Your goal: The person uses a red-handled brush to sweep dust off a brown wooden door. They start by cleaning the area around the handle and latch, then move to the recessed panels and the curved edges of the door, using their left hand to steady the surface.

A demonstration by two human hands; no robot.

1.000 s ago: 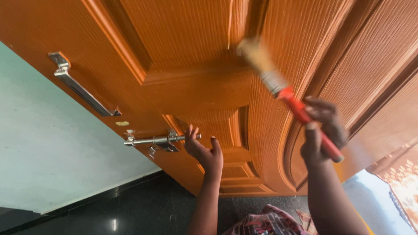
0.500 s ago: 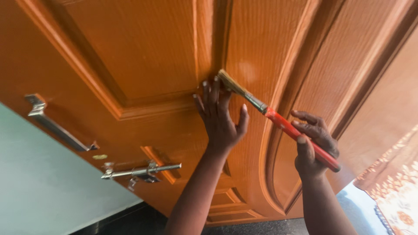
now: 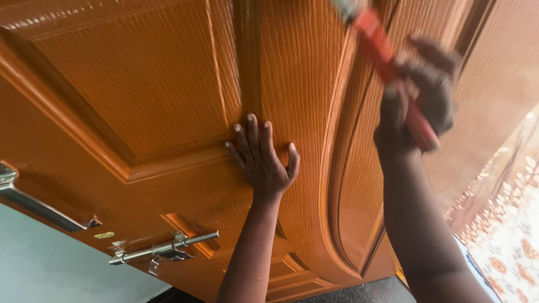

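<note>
The left hand lies flat against the door, fingers spread apart and pointing toward twelve o'clock, palm pressed on the raised moulding where the upper panel meets the centre rib. It grips nothing.

The right hand, at about two o'clock from the left, is closed tight round the red handle of a brush. The handle runs from the fist up toward eleven o'clock; its metal ferrule is cut by the top edge of the view, so the bristles cannot be seen. Hand and brush are blurred. They are in front of the curved panel on the door's right side; whether the brush touches the wood cannot be told.

The door is orange-brown with a combed grain and fills most of the view.

At seven o'clock from the left hand, a silver bolt is fixed to the door. A small oval brass plate sits just beside it at nine o'clock. Farther at nine o'clock, a silver pull handle is mounted near the door's edge.

At four o'clock, a floral cloth hangs beside the door.
</note>
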